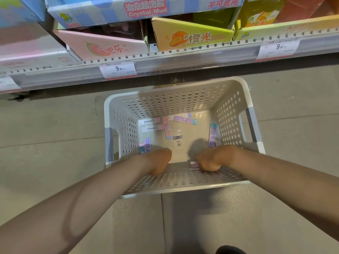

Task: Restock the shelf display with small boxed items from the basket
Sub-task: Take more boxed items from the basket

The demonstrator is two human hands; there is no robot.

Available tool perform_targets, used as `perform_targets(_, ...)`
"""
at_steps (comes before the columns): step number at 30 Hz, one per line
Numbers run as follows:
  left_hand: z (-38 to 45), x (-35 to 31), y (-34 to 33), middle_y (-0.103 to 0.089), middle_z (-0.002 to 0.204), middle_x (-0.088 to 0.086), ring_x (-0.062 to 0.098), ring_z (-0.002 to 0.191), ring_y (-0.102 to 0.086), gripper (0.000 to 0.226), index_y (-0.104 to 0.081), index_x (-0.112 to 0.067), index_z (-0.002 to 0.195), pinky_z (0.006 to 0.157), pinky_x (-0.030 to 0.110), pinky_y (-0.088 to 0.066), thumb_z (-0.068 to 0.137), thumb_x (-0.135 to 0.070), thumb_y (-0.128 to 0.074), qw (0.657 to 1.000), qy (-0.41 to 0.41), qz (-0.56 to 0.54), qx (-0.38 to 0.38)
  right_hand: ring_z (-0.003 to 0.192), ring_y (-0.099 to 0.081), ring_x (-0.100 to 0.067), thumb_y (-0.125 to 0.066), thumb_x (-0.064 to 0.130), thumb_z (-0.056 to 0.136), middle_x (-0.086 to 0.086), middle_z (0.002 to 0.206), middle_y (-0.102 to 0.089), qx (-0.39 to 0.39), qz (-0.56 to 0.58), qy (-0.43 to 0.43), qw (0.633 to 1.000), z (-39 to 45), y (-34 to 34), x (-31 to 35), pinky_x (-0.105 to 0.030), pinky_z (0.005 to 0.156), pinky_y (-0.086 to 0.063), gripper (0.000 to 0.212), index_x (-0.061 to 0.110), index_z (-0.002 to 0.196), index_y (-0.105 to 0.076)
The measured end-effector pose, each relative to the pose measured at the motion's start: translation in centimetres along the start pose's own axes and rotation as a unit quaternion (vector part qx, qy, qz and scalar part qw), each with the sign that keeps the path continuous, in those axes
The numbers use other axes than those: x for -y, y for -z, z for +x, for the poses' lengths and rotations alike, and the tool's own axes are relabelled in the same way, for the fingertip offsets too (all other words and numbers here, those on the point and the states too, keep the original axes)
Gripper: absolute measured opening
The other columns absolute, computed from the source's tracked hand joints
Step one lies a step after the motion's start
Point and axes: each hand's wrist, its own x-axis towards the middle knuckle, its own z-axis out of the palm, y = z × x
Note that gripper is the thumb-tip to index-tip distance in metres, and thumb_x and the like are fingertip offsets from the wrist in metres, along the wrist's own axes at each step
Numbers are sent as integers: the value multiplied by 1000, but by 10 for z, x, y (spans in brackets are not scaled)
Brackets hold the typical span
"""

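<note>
Grey concrete floor [55, 125] fills most of our view, and at twelve o'clock the shelf [183, 57] runs across the top with its clear price rail. On it we see display cartons: a pink one [110, 46] at eleven o'clock, an orange-yellow one [190, 36] at twelve, a green-yellow one [275, 24] at one, and a blue checked carton [139, 10] marked "Crystal Mud" stacked above. Two price tags reading 9.90 hang on the rail, one [118, 69] at eleven and one [278, 47] at two.

The white perforated plastic basket [236, 110] stands on the floor just below the shelf, at the centre of our view, with grey grips on its side handles. On its bottom lie the small boxed items [167, 128], long and pastel: several scattered toward twelve o'clock, one [212, 134] propped against the three o'clock wall, a couple [145, 145] against the nine o'clock wall.

Both our arms reach down into the basket at its six o'clock side. Our left hand [159, 162] is turned knuckles-up near the near wall; its fingers are hidden, so we cannot tell whether it holds anything. Our right hand [209, 160] is curled round a pale pink box [194, 164], whose end pokes out at its nine o'clock side.
</note>
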Motion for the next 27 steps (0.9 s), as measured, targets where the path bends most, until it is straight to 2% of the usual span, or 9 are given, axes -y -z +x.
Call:
perform_targets(2, -4, 1, 7, -53, 121, 19, 30, 105, -54, 30, -38, 3, 123, 86, 31, -42, 94, -2, -39, 995, 42, -70, -51, 109, -57, -31, -42, -1, 92, -17, 109, -59, -25, -7, 1, 1000, 3, -2, 0, -34, 92, -45, 25, -5, 113, -56)
perform_targets(4, -7, 3, 14, -52, 111, 18, 25, 90, -51, 34, -35, 5, 126, 71, 25, -40, 92, 1, -39, 986, 84, -112, -90, 99, -63, -29, -49, -5, 87, -13, 91, -59, -63, -35, 9, 997, 4, -3, 0, -31, 86, -51, 20, -3, 102, -61)
perform_targets(6, -8, 8, 16, -51, 108, 16, 20, 84, -49, 44, -29, 3, 132, 64, 21, -37, 89, 6, -36, 978, 127, -127, -102, 99, -63, -28, -47, -3, 88, -14, 96, -62, -68, -31, 8, 997, 4, -3, 0, -31, 88, -51, 20, -2, 102, -61)
perform_targets(9, -10, 11, 14, -48, 130, 19, 32, 113, -52, 58, -19, 0, 140, 83, 33, -43, 86, 6, -38, 963, 226, -101, -104, 106, -58, -28, -40, 2, 93, -15, 107, -59, -41, 7, 3, 999, 1, -2, -1, -32, 91, -46, 24, -2, 109, -57)
perform_targets(14, 1, 9, 16, -57, 123, 18, 30, 110, -58, 33, -53, 3, 118, 86, 32, -48, 87, -4, -45, 971, 225, -54, -68, 113, -53, -28, -33, 16, 98, -15, 124, -54, 11, 27, -6, 1000, 4, -2, -2, -33, 92, -41, 32, 2, 119, -52)
perform_targets(21, 27, 4, 11, -42, 139, 19, 30, 124, -49, 49, -30, 6, 137, 103, 33, -43, 90, -2, -43, 963, 248, -66, -83, 114, -51, -27, -31, 24, 98, -13, 124, -53, 9, 60, 2, 998, 6, -1, -3, -34, 93, -39, 37, 3, 121, -50)
perform_targets(23, 29, 8, 6, -45, 137, 23, 31, 121, -51, 46, -34, 5, 135, 93, 29, -48, 91, -4, -40, 963, 242, -68, -96, 114, -51, -27, -32, 29, 98, -13, 118, -54, 8, 41, 10, 999, 8, -2, -2, -35, 96, -39, 40, 3, 121, -51)
perform_targets(25, 33, 19, -2, -55, 124, 20, 34, 111, -56, 40, -38, -2, 129, 70, 25, -46, 89, -3, -40, 954, 234, -127, -136, 106, -57, -28, -39, 22, 97, -11, 98, -55, -14, 3, 12, 1000, 16, -5, -1, -36, 95, -43, 31, 2, 112, -56)
perform_targets(27, 33, 21, -1, -57, 117, 20, 35, 107, -58, 40, -34, 1, 127, 70, 29, -46, 88, -2, -43, 946, 245, -154, -147, 85, -58, -27, -46, 10, 92, -8, 78, -52, -59, -47, 20, 997, 23, -6, -2, -33, 85, -49, 18, 1, 98, -60)
